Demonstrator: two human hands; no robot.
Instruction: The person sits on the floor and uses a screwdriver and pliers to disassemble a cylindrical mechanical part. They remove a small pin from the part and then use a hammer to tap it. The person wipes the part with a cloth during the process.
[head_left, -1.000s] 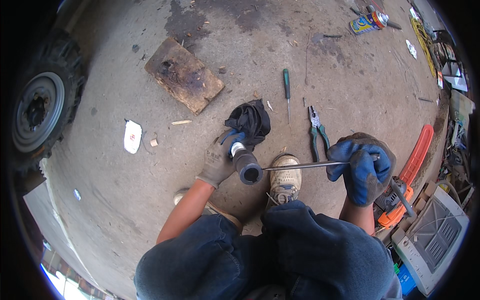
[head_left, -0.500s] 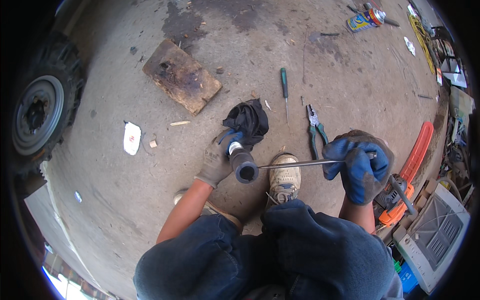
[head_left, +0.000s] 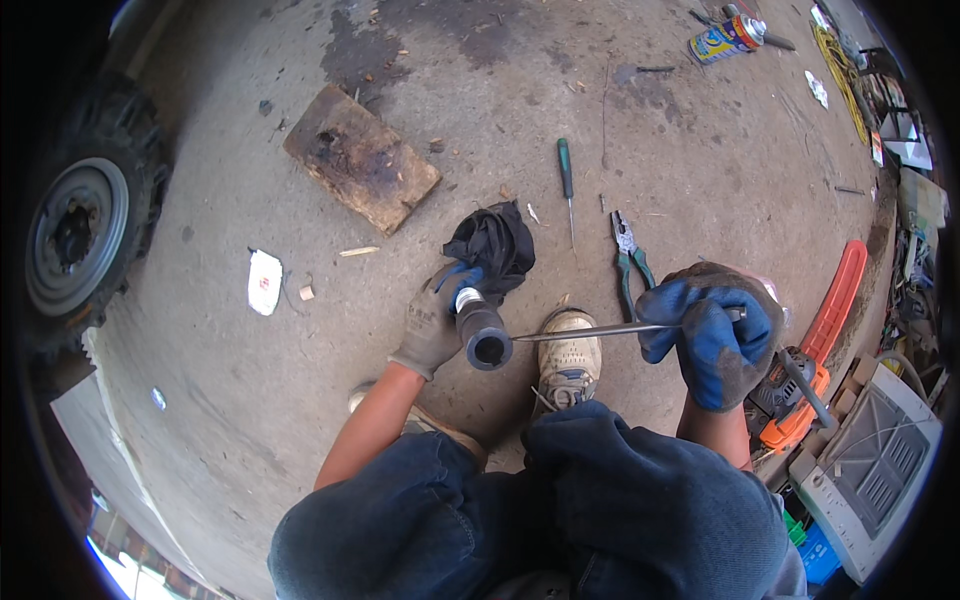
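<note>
The left hand (head_left: 428,320) had its grip wrapped round the black tube (head_left: 480,325), up by its silver end (head_left: 467,298). The tube was just left of the right shoe (head_left: 570,362). The right hand (head_left: 712,335) had its grip closed tight on a thin metal rod (head_left: 590,331). The rod's tip was by the tube's side, near the open hole; I couldn't tell if they touched. A hard push might have made the tip skid off the round side and poke the left hand. If the left grip was too loose, the tube could have twisted or dropped.
</note>
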